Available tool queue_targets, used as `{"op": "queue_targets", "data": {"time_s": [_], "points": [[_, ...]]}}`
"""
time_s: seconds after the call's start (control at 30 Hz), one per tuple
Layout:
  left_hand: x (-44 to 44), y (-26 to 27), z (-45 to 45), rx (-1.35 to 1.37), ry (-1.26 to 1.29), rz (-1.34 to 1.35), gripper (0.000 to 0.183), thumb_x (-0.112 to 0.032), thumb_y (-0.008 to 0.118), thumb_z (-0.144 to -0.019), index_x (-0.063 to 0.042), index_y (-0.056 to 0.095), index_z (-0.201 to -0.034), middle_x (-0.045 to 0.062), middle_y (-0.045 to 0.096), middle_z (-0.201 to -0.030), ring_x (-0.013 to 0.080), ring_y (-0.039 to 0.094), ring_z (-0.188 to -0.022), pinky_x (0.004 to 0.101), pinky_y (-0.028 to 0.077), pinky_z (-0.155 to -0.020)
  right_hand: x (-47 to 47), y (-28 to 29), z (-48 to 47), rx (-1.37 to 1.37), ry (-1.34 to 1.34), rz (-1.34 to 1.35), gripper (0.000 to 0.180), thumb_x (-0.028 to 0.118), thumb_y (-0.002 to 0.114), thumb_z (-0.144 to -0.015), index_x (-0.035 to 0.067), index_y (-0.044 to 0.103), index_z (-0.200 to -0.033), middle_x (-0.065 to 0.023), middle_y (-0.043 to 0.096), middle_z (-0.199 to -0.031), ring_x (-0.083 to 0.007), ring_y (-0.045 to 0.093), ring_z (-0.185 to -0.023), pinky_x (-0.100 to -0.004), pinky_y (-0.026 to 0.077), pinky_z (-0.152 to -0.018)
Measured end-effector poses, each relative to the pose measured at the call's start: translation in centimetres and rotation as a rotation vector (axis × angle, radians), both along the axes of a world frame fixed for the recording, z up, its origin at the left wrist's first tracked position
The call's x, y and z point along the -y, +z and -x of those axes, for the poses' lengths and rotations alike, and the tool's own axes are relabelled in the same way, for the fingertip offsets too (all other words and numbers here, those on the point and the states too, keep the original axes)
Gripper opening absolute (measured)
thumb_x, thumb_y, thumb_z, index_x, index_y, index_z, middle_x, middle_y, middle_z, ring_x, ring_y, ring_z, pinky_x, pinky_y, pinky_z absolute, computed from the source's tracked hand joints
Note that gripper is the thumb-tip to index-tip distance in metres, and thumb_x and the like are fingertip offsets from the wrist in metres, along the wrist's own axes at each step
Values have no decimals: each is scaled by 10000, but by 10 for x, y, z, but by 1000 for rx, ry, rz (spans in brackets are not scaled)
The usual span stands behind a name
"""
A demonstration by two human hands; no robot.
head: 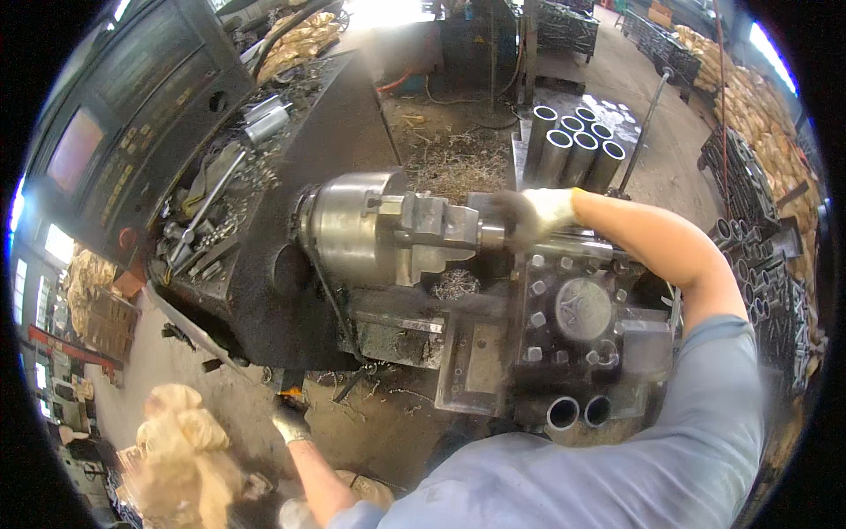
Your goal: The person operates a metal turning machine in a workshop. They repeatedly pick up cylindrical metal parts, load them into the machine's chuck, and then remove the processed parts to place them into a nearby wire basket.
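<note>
A lathe chuck (pixel 357 225) with stepped jaws (pixel 439 228) stands ahead of me, and a shiny metal cylinder (pixel 492 236) shows at the jaws' right end. My right hand (pixel 542 213), in a white glove with dark fingers, wraps over the cylinder; motion blurs its fingertips. Just beyond, a bright round bar (pixel 578 246) runs above the square tool post (pixel 583 309). Low on the left, my gloved left hand (pixel 291 422) is at a small dark fitting with an orange part (pixel 289 392), under the headstock (pixel 284 317). Its fingers are too dark to read.
Several upright metal tubes (pixel 574 149) stand on a plate behind the tool post. Two more tubes (pixel 578 412) lie near my torso. A T-handled wrench (pixel 205 208) rests among chips on the headstock. Stuffed sacks (pixel 185 449) sit on the floor at left.
</note>
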State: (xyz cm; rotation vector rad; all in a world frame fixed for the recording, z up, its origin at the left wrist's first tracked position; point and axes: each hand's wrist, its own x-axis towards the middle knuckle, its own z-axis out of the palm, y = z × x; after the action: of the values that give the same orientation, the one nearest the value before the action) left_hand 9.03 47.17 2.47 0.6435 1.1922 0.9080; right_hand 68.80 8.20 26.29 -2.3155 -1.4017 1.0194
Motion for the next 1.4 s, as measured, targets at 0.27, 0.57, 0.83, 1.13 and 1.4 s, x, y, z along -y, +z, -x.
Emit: {"op": "queue_targets", "data": {"time_s": [0.27,0.57,0.83,1.13,1.4], "points": [[56,165,-48,-1045,132,-1306,528,-272,643,-1061,62,537,-1455,302,654,-1358,429,638,-1286,487,510,-1109,159,-35,-4,800,-344,-61,488,284,861,-716,56,751,-1133,-233,765,-962,-411,752,-912,-497,606,-806],[-115,426,-237,-1576,-412,-1235,870,-516,494,-1039,-147,119,-1732,258,724,-1300,366,751,-1115,457,583,-942,298,19,107,337,-1147,-1305,501,167,849,-926,-28,632,-1332,-138,750,-1209,-207,713,-1076,-366,573,-953],[29,372,-202,-697,-72,-1722,487,-306,578,-1080,20,573,-1443,241,751,-1216,365,752,-1061,419,565,-962,306,79,281,211,-1067,-1427,617,278,820,-904,-40,574,-1373,-162,713,-1232,-257,702,-1065,-375,567,-979],[301,-81,122,-1129,-1238,-426,506,-472,636,-1004,-43,741,-1252,278,730,-1225,447,680,-1208,480,533,-1020,286,52,341,-329,-720,-1368,764,377,956,-714,35,565,-1275,-126,680,-1135,-255,688,-1007,-413,596,-885],[466,-244,489,-1508,-1451,-11,429,-285,446,-1084,-145,727,-1376,145,657,-1470,363,649,-1325,477,518,-1102,140,24,445,-269,-76,-602,482,121,910,-644,40,725,-1081,-112,759,-987,-228,735,-859,-378,600,-765]]}}
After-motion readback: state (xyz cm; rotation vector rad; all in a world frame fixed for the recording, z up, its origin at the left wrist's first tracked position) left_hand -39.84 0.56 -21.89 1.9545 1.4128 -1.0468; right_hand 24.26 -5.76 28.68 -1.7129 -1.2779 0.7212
